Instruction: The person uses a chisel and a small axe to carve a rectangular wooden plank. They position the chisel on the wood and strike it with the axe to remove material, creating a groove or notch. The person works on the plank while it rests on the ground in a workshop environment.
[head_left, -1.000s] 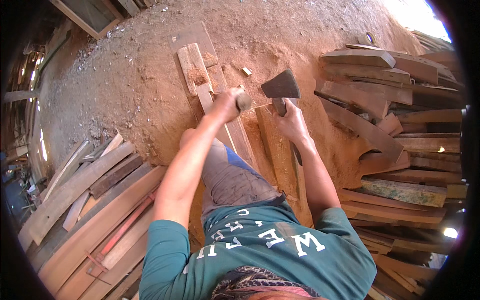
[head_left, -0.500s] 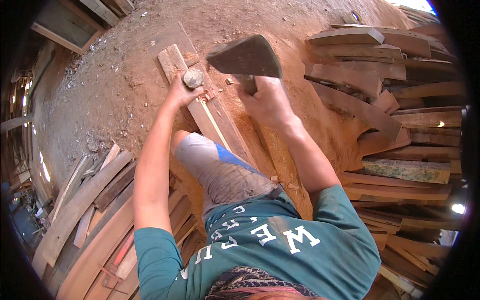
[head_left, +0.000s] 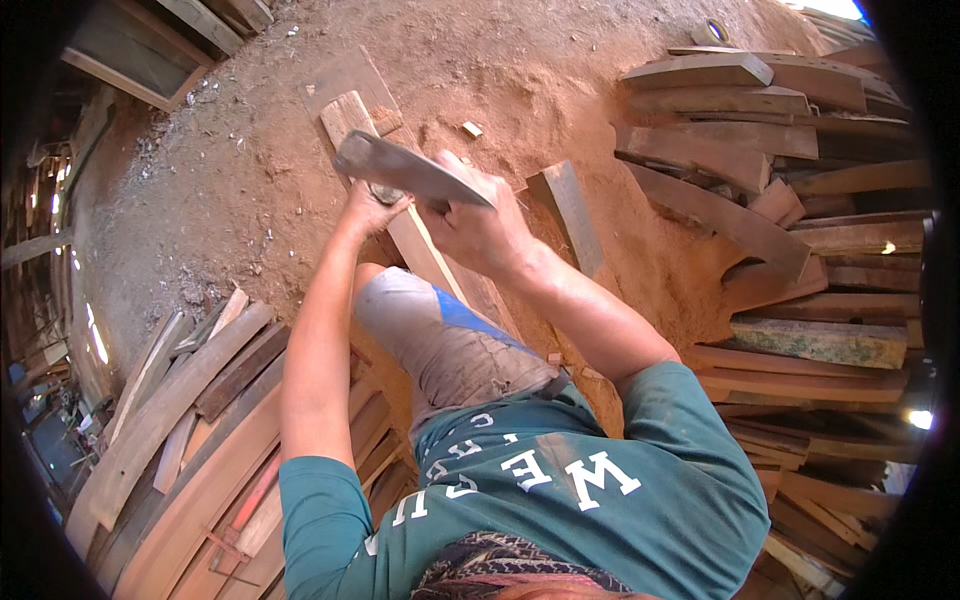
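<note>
My right hand [head_left: 490, 225] grips a hatchet with a broad dark blade [head_left: 420, 174], held above my left hand with its flat side downward. My left hand [head_left: 362, 212] is closed round an upright chisel, whose round worn wooden butt [head_left: 386, 194] shows just under the blade. The chisel's lower end is hidden by my hand. Beneath both hands lies a narrow light-brown length of wood [head_left: 422, 250], resting along a wider plank [head_left: 350, 78] on the ground. My bent knee [head_left: 385, 290] is beside the wood.
Curved timber pieces [head_left: 830, 235] are heaped at the right, and more boards [head_left: 190, 400] at the lower left, with a red clamp [head_left: 245, 510] on them. A short block [head_left: 567, 215] and a small offcut [head_left: 472, 129] lie on the dusty ground. A tape roll [head_left: 711, 32] sits far right.
My right hand has swung the hatchet down and left, over the chisel's butt, and the blade has turned. The short block on the ground has come into view. My left hand stays in place.
</note>
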